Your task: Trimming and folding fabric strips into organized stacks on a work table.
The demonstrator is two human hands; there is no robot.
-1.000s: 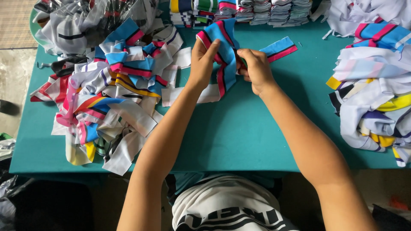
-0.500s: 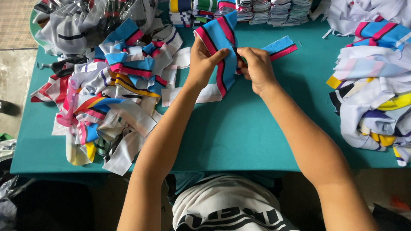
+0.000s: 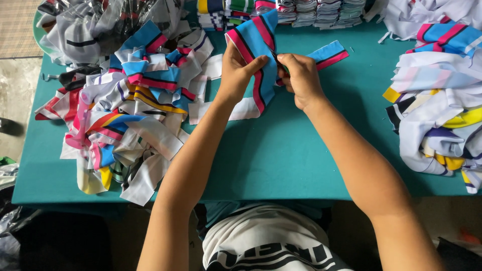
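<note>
A blue knitted fabric strip (image 3: 256, 45) with pink, black and white stripes is held up over the teal table (image 3: 281, 150). My left hand (image 3: 236, 73) grips its left side, thumb across the front. My right hand (image 3: 298, 78) pinches the strip's right part, whose free end (image 3: 329, 52) sticks out to the right. A white fabric piece (image 3: 241, 110) lies on the table under my left wrist.
A loose heap of striped fabric strips (image 3: 125, 110) covers the table's left side. Another heap of white and coloured pieces (image 3: 437, 100) lies at the right. Folded stacks (image 3: 301, 11) line the far edge. Clear plastic bags (image 3: 100, 20) sit at the back left.
The strip's upper end has been raised and folded toward the far edge. Both hands have stayed nearly in place, still gripping it.
</note>
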